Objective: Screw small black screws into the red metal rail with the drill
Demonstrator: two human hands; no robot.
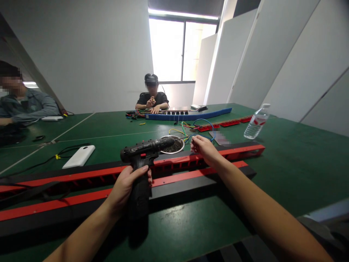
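Note:
My left hand [124,185] is wrapped around the grip of a black cordless drill [141,153], its bit pointing right. Close to the bit's tip, my right hand [203,147] has its fingers pinched together; whatever they hold is too small to make out. Behind the drill's chuck sits a metal bowl [178,151] of small dark pieces, probably screws. Below both hands lie two long red-and-black bars, a nearer bar [174,178] and a farther bar [231,151], side by side along the table.
On the green table [294,160] are a white power bank [79,156], a phone [220,138], coloured wires [185,127], a red strip [226,123] and a water bottle [257,122]. Across, a person [156,100] sits behind a blue bar [188,115]; another person [35,103] is at left.

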